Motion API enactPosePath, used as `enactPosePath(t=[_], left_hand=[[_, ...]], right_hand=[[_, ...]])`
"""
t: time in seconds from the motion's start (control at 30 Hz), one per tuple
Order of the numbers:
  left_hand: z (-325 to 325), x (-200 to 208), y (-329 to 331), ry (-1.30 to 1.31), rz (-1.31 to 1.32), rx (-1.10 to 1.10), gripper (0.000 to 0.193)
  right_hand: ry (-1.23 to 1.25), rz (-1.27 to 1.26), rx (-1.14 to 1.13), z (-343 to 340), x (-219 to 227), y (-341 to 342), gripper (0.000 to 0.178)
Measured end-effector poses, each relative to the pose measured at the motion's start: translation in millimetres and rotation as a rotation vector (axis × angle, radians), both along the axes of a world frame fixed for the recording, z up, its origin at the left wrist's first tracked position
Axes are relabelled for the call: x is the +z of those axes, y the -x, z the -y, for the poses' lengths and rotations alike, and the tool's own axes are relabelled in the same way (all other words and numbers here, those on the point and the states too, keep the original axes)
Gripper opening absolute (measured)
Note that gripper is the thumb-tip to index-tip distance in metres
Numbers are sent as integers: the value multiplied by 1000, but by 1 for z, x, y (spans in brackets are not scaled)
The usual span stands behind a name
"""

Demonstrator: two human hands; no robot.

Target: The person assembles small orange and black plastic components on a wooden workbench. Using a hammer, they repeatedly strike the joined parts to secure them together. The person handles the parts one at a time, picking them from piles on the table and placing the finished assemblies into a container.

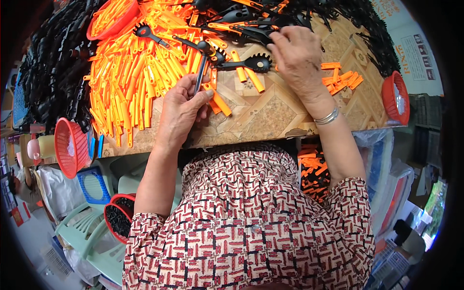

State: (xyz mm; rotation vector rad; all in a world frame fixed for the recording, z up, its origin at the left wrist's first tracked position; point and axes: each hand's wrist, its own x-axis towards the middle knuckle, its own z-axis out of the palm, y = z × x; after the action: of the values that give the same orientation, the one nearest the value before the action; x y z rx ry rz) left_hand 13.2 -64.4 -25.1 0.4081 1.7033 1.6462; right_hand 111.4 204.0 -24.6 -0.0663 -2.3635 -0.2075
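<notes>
Near the table's front edge, my left hand (180, 107) is closed around the dark stem of a black kitchen utensil (199, 75). Its round head points away from me, and an orange handle (221, 104) lies against the same hand's fingertips. Farther off to the right, my right hand (296, 54) has its fingers bent down beside several black utensil heads (256, 35); what its fingertips grip, if anything, is hidden. Between the hands lies a black spaghetti server (257, 63) with a toothed rim. Another spaghetti server (143, 31) rests on a large pile of orange handles (130, 82).
A heap of black utensil parts (53, 63) flanks the orange pile. Short orange pieces (344, 81) lie on the patterned table (275, 118). Red baskets stand at the right edge (395, 99), left edge (70, 147) and back left (108, 29). Green chairs (87, 220) are below left.
</notes>
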Motion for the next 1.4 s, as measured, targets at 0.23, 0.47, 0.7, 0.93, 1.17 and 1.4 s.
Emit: enactPosePath(t=[0.23, 0.47, 0.7, 0.93, 1.17, 1.4], left_hand=[[0, -1, -1, 8, -11, 16, 30], [-2, -2, 3, -5, -35, 0, 26], [-4, -4, 5, -28, 36, 20, 26], [-20, 9, -7, -72, 40, -101, 28], [-46, 7, -36, -27, 63, -384, 24], [-60, -1, -47, 88, -15, -484, 21]], right_hand=[[-133, 160, -50, 6, -12, 56, 5], [279, -25, 165, -17, -10, 57, 15], [1152, 134, 222, 14, 33, -33, 25], [871, 317, -103, 82, 18, -154, 22], [1430, 363, -233, 104, -19, -177, 19], [1908, 469, -131, 108, -27, -167, 20]])
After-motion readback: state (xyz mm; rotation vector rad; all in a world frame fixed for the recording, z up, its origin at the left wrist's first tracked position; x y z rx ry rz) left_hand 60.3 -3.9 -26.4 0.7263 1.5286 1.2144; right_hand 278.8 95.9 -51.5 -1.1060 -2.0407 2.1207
